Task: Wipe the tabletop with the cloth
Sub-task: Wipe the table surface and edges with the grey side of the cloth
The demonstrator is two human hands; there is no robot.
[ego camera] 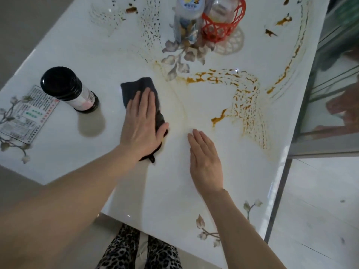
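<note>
I press my left hand (142,121) flat on the cloth (142,98), fingers together and stretched, not pinching it. The cloth is soft and limp, so I judge it will bunch if I push only one edge; it is better to keep the palm on its middle. It is dark grey, folded, with a small loop sticking out below my wrist, and it lies on the white tabletop (194,191). Just beyond my fingertips its far corner shows. To the right of the grip are brown sauce smears (219,118); my right hand (206,160) rests open there, holding nothing. Left of the grip stands a dark bottle (68,88).
</note>
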